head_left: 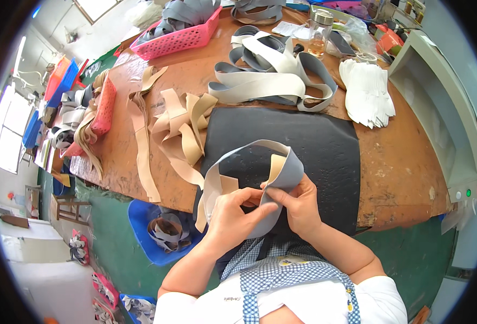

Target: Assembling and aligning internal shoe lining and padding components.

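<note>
Over the near part of a black mat [281,125] I hold a wide fabric strip [288,174] bent into a loop, blue-grey on one face and pale beige on the other. My right hand [301,209] pinches it, the thumb pressing on the grey face and the fingers behind. My left hand [234,215] is closed at the strip's near edge, its thumb pointing toward the right thumb; part of its grip is hidden. Inside the loop a tan flap [275,166] stands up. Tan strips [181,121] lie just left of the mat, one end reaching my left hand.
White-and-grey strip loops [260,83] lie beyond the mat, near a stack of white pieces [365,92] and a glass jar [319,32]. Pink baskets [181,40] of strips stand at the far left. A grey machine housing [438,97] borders the right; a blue tub [141,237] sits below the table.
</note>
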A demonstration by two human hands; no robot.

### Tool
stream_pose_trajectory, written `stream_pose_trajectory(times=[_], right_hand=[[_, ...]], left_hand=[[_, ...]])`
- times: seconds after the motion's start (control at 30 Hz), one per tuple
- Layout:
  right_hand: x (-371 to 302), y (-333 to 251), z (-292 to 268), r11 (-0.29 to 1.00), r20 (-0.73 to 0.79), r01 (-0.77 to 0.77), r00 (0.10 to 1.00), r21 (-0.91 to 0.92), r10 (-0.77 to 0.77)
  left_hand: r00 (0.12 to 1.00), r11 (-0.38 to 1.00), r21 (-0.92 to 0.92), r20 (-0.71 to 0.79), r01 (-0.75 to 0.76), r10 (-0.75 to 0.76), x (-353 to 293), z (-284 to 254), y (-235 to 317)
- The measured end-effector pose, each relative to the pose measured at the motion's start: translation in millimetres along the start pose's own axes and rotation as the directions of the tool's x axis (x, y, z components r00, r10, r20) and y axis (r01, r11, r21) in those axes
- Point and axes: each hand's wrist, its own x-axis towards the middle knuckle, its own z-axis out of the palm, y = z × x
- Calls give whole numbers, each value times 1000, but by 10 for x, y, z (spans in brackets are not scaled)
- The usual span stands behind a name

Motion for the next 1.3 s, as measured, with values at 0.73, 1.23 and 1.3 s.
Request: stream_pose_trajectory(times=[0.73,1.23,1.3], right_hand=[[100,-115,-50,989,8,-140,990,54,140],[128,-75,-45,978,5,-143,990,149,144],[129,-59,-54,981,-12,-132,991,140,135]], left_hand=[[977,976,-56,33,210,-208,13,-17,-35],[949,922,-221,74,316,-308,-1,-13,62],[950,925,-218,73,312,-303,-12,-13,73]])
